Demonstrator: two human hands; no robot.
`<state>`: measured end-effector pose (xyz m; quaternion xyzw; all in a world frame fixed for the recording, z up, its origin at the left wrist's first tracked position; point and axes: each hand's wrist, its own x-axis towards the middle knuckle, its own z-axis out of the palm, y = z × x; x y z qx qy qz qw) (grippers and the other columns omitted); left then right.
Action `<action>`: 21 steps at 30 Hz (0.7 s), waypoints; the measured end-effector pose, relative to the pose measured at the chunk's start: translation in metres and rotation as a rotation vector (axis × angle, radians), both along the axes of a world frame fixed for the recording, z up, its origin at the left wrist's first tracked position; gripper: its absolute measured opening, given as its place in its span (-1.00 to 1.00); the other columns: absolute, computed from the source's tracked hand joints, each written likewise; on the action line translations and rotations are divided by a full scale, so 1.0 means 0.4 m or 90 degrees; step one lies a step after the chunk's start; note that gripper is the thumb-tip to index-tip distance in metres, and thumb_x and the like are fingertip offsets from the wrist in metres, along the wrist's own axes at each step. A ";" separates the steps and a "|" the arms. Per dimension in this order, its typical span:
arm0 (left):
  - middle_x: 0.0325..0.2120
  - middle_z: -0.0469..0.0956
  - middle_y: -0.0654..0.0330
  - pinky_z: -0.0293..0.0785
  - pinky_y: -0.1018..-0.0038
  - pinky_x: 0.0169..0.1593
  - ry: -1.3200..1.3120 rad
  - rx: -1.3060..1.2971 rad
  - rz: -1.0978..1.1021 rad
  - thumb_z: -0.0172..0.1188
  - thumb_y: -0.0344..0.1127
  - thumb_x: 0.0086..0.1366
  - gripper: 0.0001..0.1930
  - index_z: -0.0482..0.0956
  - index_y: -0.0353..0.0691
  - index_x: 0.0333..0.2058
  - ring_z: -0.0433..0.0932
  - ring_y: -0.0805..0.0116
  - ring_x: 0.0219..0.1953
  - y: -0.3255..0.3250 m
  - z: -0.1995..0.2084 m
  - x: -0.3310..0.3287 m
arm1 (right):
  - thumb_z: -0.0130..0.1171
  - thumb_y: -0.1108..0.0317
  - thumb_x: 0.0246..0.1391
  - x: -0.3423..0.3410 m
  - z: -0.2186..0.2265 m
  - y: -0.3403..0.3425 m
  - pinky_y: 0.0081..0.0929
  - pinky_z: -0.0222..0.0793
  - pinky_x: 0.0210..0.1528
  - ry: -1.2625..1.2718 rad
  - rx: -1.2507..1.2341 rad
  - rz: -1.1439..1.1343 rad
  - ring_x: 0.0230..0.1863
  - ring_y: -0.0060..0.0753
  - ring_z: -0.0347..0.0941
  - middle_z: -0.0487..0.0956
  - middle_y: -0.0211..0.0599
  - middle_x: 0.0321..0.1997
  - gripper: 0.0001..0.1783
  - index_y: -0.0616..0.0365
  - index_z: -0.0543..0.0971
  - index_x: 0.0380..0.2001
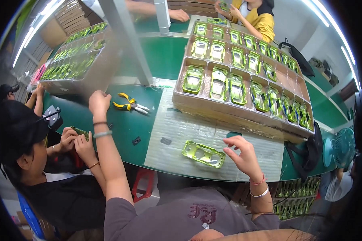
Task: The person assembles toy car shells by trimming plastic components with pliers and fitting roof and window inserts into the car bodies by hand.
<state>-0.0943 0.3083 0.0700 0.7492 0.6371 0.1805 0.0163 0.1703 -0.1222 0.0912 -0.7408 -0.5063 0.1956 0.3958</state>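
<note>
Right hand [244, 156] hangs with thumb and fingers loosely parted, empty, beside the green car shell [204, 154], which lies at its 9 o'clock on the pale mat [181, 125]. A light grip on the shell's outer edges, clear of its thin window frames, would probably serve best. The left hand [99, 105], at the shell's 10 o'clock, is curled; whether it pinches anything can't be made out. Yellow-handled pliers [131, 105] lie at that hand's 3 o'clock. Further out, at 1 o'clock, a sectioned tray [229, 113] bears similar shells [219, 83]; its farthest are too small to read.
</note>
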 end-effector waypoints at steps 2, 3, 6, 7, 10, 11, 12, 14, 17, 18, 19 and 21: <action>-0.43 0.63 0.03 0.52 0.31 -0.22 -0.092 0.122 -0.225 0.28 -0.29 0.05 -0.82 0.65 -0.28 -0.40 0.62 0.13 -0.33 -0.136 0.060 0.042 | 0.23 0.52 0.05 0.002 0.001 0.001 -0.50 0.46 -0.18 0.049 0.047 0.008 -0.19 -0.39 0.54 0.57 -0.20 -0.15 -0.67 0.22 0.58 -0.06; -0.43 0.62 0.03 0.51 0.25 -0.20 -0.182 0.119 -0.385 0.29 -0.30 0.01 -0.82 0.63 -0.28 -0.42 0.59 0.07 -0.36 -0.238 0.100 0.098 | 0.20 0.55 0.06 -0.004 0.004 0.012 -0.52 0.47 -0.14 0.134 0.093 0.014 -0.17 -0.41 0.53 0.54 -0.18 -0.09 -0.64 0.23 0.56 -0.02; -0.38 0.57 0.08 0.47 0.33 -0.15 -0.226 0.004 -0.801 0.30 -0.40 0.00 -0.80 0.56 -0.25 -0.34 0.53 0.12 -0.25 -0.472 0.096 0.194 | 0.17 0.59 0.08 -0.021 0.025 0.051 -0.51 0.46 -0.04 0.190 0.129 0.062 -0.08 -0.41 0.52 0.50 -0.19 0.00 -0.60 0.23 0.53 0.04; -0.41 0.54 0.10 0.47 0.31 -0.17 -0.208 0.023 -0.833 0.29 -0.41 0.01 -0.80 0.53 -0.26 -0.35 0.52 0.12 -0.28 -0.527 0.085 0.218 | 0.19 0.56 0.06 -0.022 0.020 0.063 -0.50 0.46 -0.05 0.117 0.138 0.076 -0.09 -0.38 0.52 0.52 -0.20 -0.03 -0.61 0.23 0.55 0.01; -0.45 0.50 0.13 0.46 0.29 -0.21 -0.196 0.076 -0.886 0.27 -0.42 0.01 -0.80 0.49 -0.26 -0.35 0.49 0.13 -0.32 -0.622 0.064 0.247 | 0.29 0.50 0.00 -0.048 0.012 0.062 -0.45 0.46 -0.10 -0.020 0.176 0.073 -0.10 -0.26 0.53 0.57 -0.19 -0.12 -0.66 0.22 0.60 -0.09; -0.46 0.48 0.16 0.46 0.28 -0.23 -0.204 0.109 -0.899 0.26 -0.43 0.02 -0.80 0.47 -0.25 -0.35 0.48 0.14 -0.33 -0.636 0.055 0.251 | 0.31 0.49 -0.02 -0.055 0.010 0.056 -0.45 0.46 -0.11 -0.055 0.171 0.067 -0.11 -0.23 0.53 0.57 -0.18 -0.13 -0.66 0.21 0.60 -0.10; -0.46 0.48 0.16 0.46 0.28 -0.23 -0.204 0.108 -0.903 0.26 -0.43 0.02 -0.80 0.47 -0.25 -0.35 0.48 0.14 -0.33 -0.643 0.051 0.255 | 0.32 0.47 -0.03 -0.058 0.008 0.050 -0.44 0.47 -0.11 -0.091 0.167 0.062 -0.12 -0.20 0.52 0.57 -0.16 -0.14 -0.66 0.21 0.61 -0.11; -0.42 0.50 0.17 0.47 0.32 -0.22 -0.188 0.094 -0.931 0.25 -0.45 0.02 -0.79 0.47 -0.27 -0.32 0.48 0.16 -0.31 -0.655 0.043 0.264 | 0.34 0.48 -0.08 -0.063 -0.009 0.037 -0.40 0.48 -0.15 -0.104 0.178 0.063 -0.17 -0.17 0.52 0.56 -0.17 -0.16 -0.68 0.23 0.60 -0.17; -0.35 0.51 0.14 0.48 0.34 -0.18 -0.191 0.067 -0.942 0.27 -0.43 0.02 -0.73 0.48 -0.27 -0.26 0.49 0.16 -0.26 -0.663 0.028 0.274 | 0.33 0.52 -0.15 -0.078 -0.018 0.028 -0.35 0.49 -0.26 -0.255 0.206 0.034 -0.28 -0.17 0.52 0.55 -0.18 -0.24 -0.72 0.26 0.59 -0.26; -0.35 0.51 0.14 0.48 0.34 -0.18 -0.191 0.065 -0.946 0.27 -0.43 0.02 -0.73 0.48 -0.27 -0.26 0.49 0.16 -0.26 -0.665 0.031 0.276 | 0.33 0.52 -0.15 -0.075 -0.027 0.022 -0.35 0.49 -0.26 -0.255 0.205 0.029 -0.28 -0.17 0.52 0.55 -0.18 -0.24 -0.72 0.26 0.59 -0.26; -0.31 0.51 0.11 0.48 0.33 -0.14 -0.219 0.022 -0.937 0.28 -0.41 0.04 -0.70 0.49 -0.27 -0.22 0.50 0.13 -0.23 -0.666 0.037 0.278 | 0.33 0.52 -0.13 -0.069 -0.042 0.017 -0.36 0.49 -0.27 -0.271 0.193 0.025 -0.30 -0.17 0.52 0.55 -0.19 -0.25 -0.72 0.26 0.60 -0.25; -0.28 0.51 0.09 0.48 0.31 -0.11 -0.247 -0.021 -0.929 0.29 -0.39 0.05 -0.68 0.50 -0.28 -0.18 0.51 0.10 -0.20 -0.652 0.041 0.276 | 0.32 0.52 -0.11 -0.058 -0.051 0.001 -0.36 0.49 -0.28 -0.287 0.181 0.019 -0.32 -0.18 0.52 0.56 -0.20 -0.26 -0.72 0.25 0.60 -0.24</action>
